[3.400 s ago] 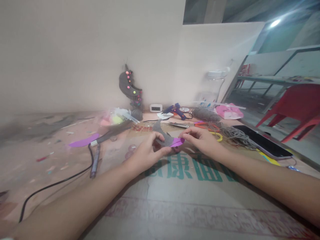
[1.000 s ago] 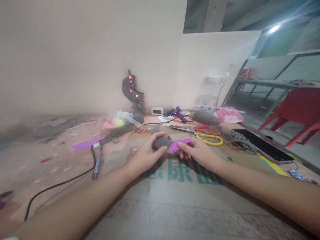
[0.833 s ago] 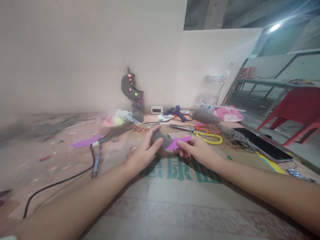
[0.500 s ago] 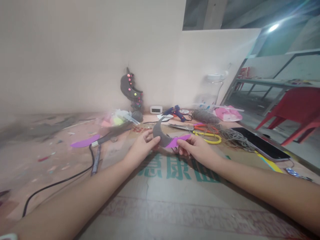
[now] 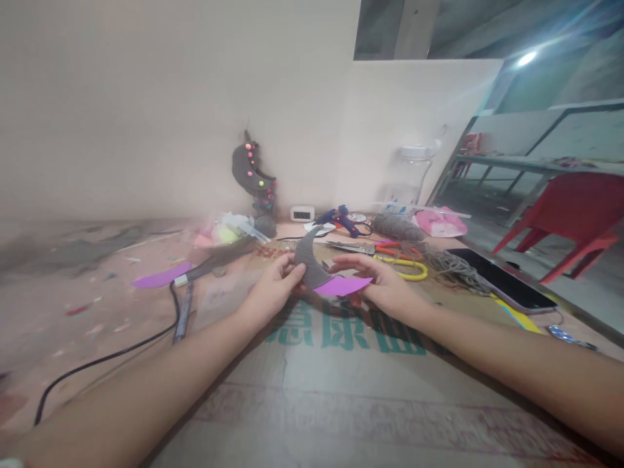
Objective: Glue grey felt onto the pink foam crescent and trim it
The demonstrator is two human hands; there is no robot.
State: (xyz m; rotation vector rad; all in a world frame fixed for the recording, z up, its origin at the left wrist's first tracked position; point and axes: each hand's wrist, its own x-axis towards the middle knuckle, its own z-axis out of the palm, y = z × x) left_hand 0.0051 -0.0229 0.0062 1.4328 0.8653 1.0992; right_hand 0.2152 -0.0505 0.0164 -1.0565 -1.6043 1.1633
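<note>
My left hand (image 5: 279, 284) is closed on a crescent (image 5: 308, 260), its thumb pressing the near face. Most of the crescent is covered in wound grey yarn, and its lower right end is bare flat purple (image 5: 344, 285). My right hand (image 5: 385, 286) is beside that purple tip with the fingers apart, index finger stretched behind it and thumb close to the tip. Whether the thumb touches the tip I cannot tell. Under the hands lies a cardboard sheet (image 5: 302, 377) with green printed characters.
Scissors (image 5: 353, 247), a yellow ring-shaped handle (image 5: 407, 268), loose grey yarn (image 5: 458, 272) and a phone (image 5: 502, 279) lie on the right. Behind stand a glue gun (image 5: 344, 220), small clock (image 5: 302, 214) and bottle (image 5: 407, 179). A decorated crescent (image 5: 248, 169) leans by the wall; another purple piece (image 5: 160, 276) lies left.
My right hand has let go of the purple end and its fingers have spread. The crescent stays in my left hand, its purple end now more exposed.
</note>
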